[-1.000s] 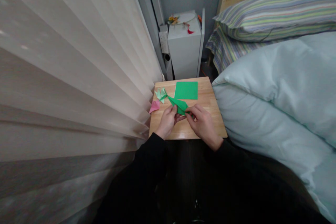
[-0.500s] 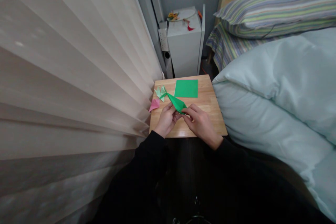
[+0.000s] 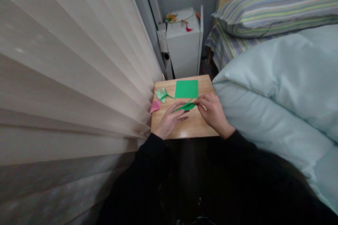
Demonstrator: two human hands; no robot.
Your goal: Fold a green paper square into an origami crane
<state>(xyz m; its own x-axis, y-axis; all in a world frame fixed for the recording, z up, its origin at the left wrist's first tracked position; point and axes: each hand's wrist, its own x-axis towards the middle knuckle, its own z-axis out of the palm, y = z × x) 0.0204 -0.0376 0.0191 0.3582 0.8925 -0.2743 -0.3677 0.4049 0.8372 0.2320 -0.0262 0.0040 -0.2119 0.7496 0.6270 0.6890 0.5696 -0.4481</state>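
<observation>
A folded piece of green origami paper [image 3: 188,106] is held between my two hands, above a small wooden table [image 3: 192,132]. My left hand [image 3: 170,119] grips its left end, thumb and fingers on either side. The fingertips of my right hand [image 3: 211,109] pinch its right end. Just beyond lies a flat green paper square [image 3: 186,89]. To the left rest a light green folded paper flower with a dark green stem [image 3: 163,94] and a pink folded paper piece [image 3: 155,106].
A pleated curtain [image 3: 105,77] hangs along the table's left side. On the right, a bed with a pale blue quilt [image 3: 264,74] and a striped pillow [image 3: 277,10] adjoins it. Behind stands a white cabinet [image 3: 182,49] with small colourful items on top.
The folded green paper has turned from pointing up-left to lying nearly level between my hands. My right hand has moved right and slightly away from me. The flower's stem now shows.
</observation>
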